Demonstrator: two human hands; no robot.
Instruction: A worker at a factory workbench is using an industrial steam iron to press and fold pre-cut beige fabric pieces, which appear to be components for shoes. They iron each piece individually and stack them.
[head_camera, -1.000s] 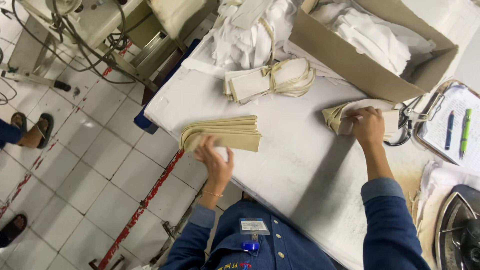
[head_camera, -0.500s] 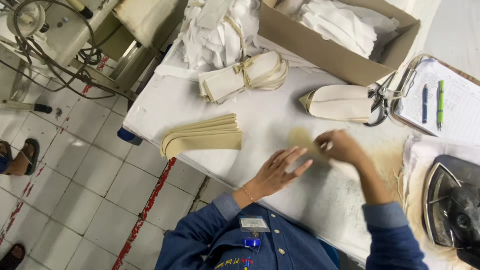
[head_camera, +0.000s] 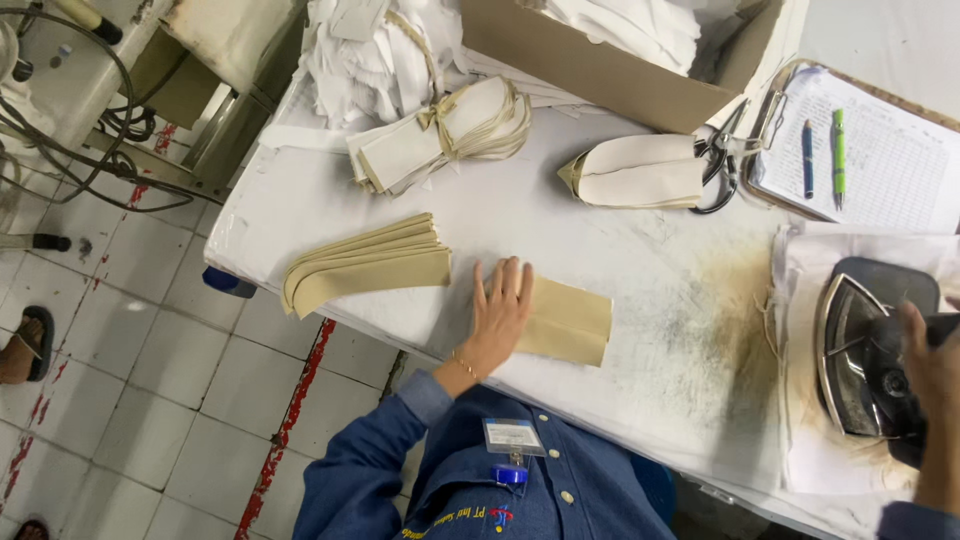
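My left hand (head_camera: 497, 312) lies flat, fingers spread, on the left end of a beige fabric piece (head_camera: 566, 320) on the white padded table (head_camera: 640, 250). At the right edge my right hand (head_camera: 935, 372) grips the handle of a dark clothes iron (head_camera: 868, 350) resting on a white cloth. A stack of folded beige pieces (head_camera: 368, 265) lies just left of my left hand.
A tied bundle of cream pieces (head_camera: 450, 135), a second cream stack (head_camera: 640, 172) with scissors (head_camera: 722, 168), a cardboard box (head_camera: 610, 60) of white fabric, and a clipboard (head_camera: 860, 150) with two pens sit at the back. Tiled floor and another person's sandalled foot (head_camera: 22, 345) lie to the left.
My left hand has pressed down flat on the beige piece. My right hand let go of that piece and moved right onto the iron's handle.
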